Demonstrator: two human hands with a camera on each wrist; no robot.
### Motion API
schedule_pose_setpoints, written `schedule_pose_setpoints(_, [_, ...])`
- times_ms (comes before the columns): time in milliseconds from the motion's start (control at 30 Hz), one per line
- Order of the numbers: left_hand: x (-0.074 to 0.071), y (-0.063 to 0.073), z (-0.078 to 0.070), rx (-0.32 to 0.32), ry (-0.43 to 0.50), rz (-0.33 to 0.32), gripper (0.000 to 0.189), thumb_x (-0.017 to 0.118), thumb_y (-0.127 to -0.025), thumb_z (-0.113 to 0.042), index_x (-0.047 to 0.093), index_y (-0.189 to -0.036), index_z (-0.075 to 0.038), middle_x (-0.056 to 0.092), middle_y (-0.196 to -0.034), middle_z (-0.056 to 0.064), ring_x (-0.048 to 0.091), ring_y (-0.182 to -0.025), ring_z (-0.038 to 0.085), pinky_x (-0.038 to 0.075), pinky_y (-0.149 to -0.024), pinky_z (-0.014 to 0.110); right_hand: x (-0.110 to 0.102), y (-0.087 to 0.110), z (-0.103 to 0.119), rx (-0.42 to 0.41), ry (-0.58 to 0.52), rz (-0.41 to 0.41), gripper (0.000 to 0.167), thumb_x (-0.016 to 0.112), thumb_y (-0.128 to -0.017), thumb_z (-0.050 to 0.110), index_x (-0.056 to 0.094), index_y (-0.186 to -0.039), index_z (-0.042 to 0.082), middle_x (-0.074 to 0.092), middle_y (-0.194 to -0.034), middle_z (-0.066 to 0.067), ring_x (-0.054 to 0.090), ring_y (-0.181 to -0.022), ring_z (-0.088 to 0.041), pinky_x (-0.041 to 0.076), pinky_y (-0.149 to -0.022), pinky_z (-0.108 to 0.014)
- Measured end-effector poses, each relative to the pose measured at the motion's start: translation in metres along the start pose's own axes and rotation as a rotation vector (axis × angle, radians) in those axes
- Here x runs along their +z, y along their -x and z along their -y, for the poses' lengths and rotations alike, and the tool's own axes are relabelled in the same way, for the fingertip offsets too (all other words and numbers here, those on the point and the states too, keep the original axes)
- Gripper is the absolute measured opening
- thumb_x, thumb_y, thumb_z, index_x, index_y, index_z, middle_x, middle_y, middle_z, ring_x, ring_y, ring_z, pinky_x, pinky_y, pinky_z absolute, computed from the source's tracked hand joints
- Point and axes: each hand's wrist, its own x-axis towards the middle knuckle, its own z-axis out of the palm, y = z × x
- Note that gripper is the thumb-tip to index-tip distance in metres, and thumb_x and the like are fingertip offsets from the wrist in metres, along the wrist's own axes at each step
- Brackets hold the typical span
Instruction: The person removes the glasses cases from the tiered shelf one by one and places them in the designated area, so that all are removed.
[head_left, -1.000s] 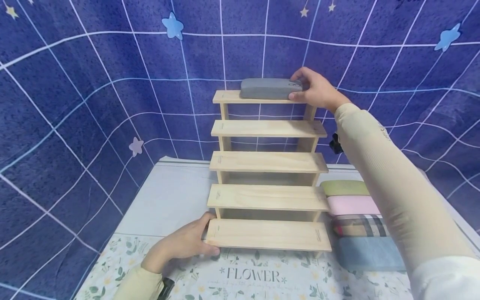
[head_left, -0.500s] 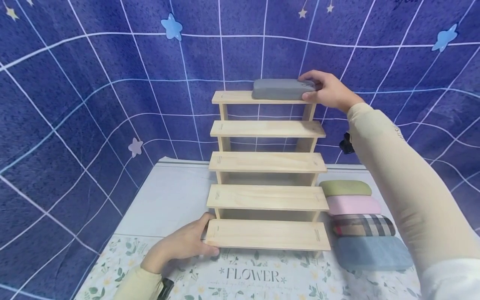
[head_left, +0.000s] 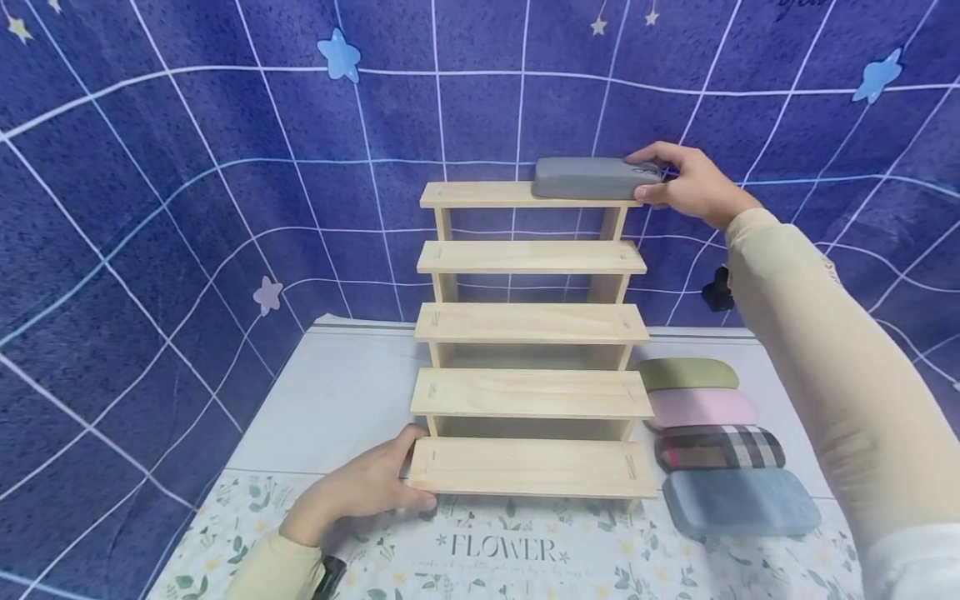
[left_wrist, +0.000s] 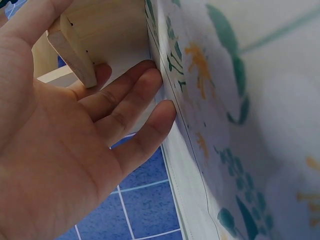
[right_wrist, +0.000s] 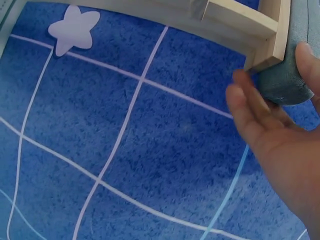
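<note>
A grey glasses case (head_left: 588, 177) lies along the right part of the top tier of a stepped wooden display rack (head_left: 528, 392). My right hand (head_left: 693, 183) holds the case by its right end, thumb in front and fingers behind. In the right wrist view, the case (right_wrist: 285, 82) overhangs the end of the top board. Low on the left, my left hand (head_left: 367, 483) grips the left end of the bottom tier, thumb at the front edge. The left wrist view shows this board end (left_wrist: 75, 55) between thumb and index finger, with the other fingers extended.
To the right of the rack, a row of glasses cases lies on the table: olive (head_left: 690, 373), pink (head_left: 701, 408), plaid (head_left: 723, 448) and blue (head_left: 742, 502). A flower-print cloth (head_left: 495, 567) covers the front. Behind hangs a blue grid curtain (head_left: 360, 233).
My right hand has slid the grey glasses case rightward along the top tier, from near its middle to its right end. My left hand keeps its grip on the bottom tier.
</note>
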Motion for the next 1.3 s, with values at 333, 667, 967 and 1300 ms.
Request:
schedule_pose_setpoints(333, [0.000, 0.000, 0.001, 0.007, 0.007, 0.000, 0.089, 0.086, -0.076, -0.043, 0.040, -0.144, -0.010, 0.061, -0.130, 0.010, 0.055, -0.126, 0.037, 0.038, -0.106, 0.063, -0.014, 0.011, -0.008, 0.023, -0.073, -0.015, 0.054, 0.060, -0.098, -0.002, 0.046, -0.150, 0.005, 0.046, -0.132, -0.019, 0.062, -0.103, -0.020, 0.056, -0.087, -0.028])
schedule_pose_setpoints(667, [0.001, -0.001, 0.002, -0.003, 0.009, 0.003, 0.089, 0.086, -0.076, -0.044, 0.040, -0.145, -0.011, 0.061, -0.131, 0.009, 0.054, -0.127, 0.036, 0.038, -0.106, 0.063, -0.033, 0.027, -0.023, 0.022, -0.097, -0.063, 0.052, 0.061, -0.095, -0.008, 0.051, -0.144, 0.004, 0.047, -0.132, -0.019, 0.061, -0.090, -0.006, 0.057, -0.080, -0.022])
schedule_pose_setpoints(967, [0.000, 0.001, -0.001, 0.017, 0.013, 0.003, 0.090, 0.086, -0.076, -0.043, 0.039, -0.145, -0.010, 0.061, -0.130, 0.011, 0.054, -0.127, 0.039, 0.037, -0.106, 0.065, -0.054, 0.042, -0.034, 0.074, -0.002, -0.085, 0.054, 0.061, -0.098, -0.001, 0.046, -0.150, 0.005, 0.043, -0.138, -0.022, 0.061, -0.092, -0.008, 0.056, -0.078, -0.019])
schedule_pose_setpoints(1300, [0.001, 0.001, 0.000, 0.017, 0.027, 0.004, 0.087, 0.086, -0.076, -0.041, 0.041, -0.143, -0.010, 0.062, -0.127, 0.009, 0.056, -0.124, 0.037, 0.038, -0.105, 0.065, -0.075, 0.061, -0.060, 0.082, -0.089, -0.106, 0.050, 0.063, -0.096, -0.004, 0.053, -0.144, 0.008, 0.047, -0.131, -0.016, 0.062, -0.086, -0.001, 0.056, -0.075, -0.018])
